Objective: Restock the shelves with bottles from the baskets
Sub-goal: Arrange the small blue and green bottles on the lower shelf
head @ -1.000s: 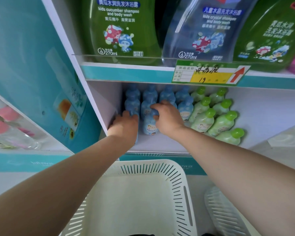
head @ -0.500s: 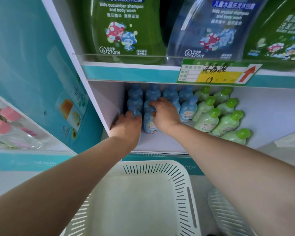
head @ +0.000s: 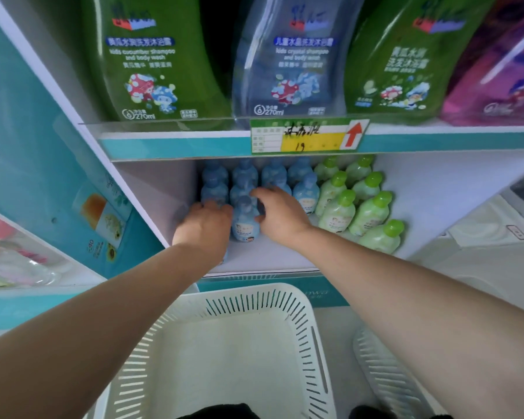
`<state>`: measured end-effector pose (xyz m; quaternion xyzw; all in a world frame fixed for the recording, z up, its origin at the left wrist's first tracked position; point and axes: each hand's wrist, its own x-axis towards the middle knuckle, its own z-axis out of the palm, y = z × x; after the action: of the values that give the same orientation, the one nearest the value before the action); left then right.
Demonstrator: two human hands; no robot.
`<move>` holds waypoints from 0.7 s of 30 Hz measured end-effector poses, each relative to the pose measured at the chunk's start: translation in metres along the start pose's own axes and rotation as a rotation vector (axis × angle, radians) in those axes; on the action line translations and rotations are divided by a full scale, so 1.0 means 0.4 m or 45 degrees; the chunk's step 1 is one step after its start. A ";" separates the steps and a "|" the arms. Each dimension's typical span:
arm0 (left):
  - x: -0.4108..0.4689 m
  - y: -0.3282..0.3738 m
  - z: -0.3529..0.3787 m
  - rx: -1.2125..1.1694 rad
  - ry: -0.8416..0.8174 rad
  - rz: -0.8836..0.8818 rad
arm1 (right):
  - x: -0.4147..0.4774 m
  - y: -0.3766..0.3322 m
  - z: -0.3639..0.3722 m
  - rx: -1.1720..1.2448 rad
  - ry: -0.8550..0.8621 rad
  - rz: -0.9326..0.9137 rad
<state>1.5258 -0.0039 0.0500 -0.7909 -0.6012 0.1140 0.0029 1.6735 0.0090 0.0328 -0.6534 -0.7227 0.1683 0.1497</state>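
Small blue bottles (head: 305, 189) stand in rows at the left of the lower shelf (head: 273, 261), with small green-capped bottles (head: 365, 211) to their right. My left hand (head: 206, 226) is curled over a blue bottle at the front left; only its base shows below my wrist. My right hand (head: 282, 213) reaches in beside it, fingers and thumb around the top of the front blue bottle (head: 244, 225) that stands between both hands. A white slotted basket (head: 254, 300) sits below the shelf and looks empty.
Large green, blue and pink shampoo bottles (head: 288, 62) fill the upper shelf above a price tag (head: 309, 137). A teal side panel (head: 43, 164) borders the left. A second white basket (head: 384, 373) lies at the lower right. White boxes (head: 496, 237) sit to the right.
Both hands stay on the blue bottles at the shelf's front left. My right hand has shifted slightly left onto the front bottle. The view has tipped up a little.
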 end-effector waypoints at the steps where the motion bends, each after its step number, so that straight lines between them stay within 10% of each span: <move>1: -0.002 0.011 -0.007 -0.036 0.007 0.001 | -0.019 0.015 -0.010 -0.010 -0.006 0.006; 21: -0.099 0.533 -0.089 -0.066 -0.027 0.619 | -0.631 0.516 -0.193 -0.068 -0.066 0.708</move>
<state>1.7248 -0.0960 0.0617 -0.9109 -0.3960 0.1043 -0.0513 1.9173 -0.2198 0.0126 -0.8259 -0.5233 0.2004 0.0620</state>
